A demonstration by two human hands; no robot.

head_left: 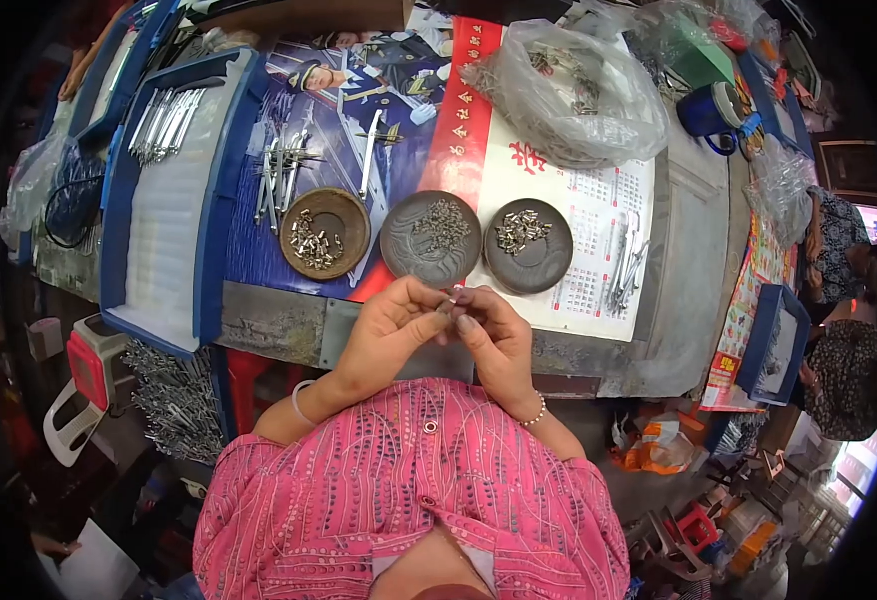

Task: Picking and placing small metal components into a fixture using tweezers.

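Pinching a tiny piece with 2 hands, over the front edge of the table.
The left hand and right hand meet, both closed on the tiny piece, just beside the middle dish. It is so small and covered that I cannot tell which way it points or how its long side runs. The middle dish holds little metal bits; the brown left dish and the dark right dish hold short shiny bits. Past them, a long silver bar lies pointing away from the hands.
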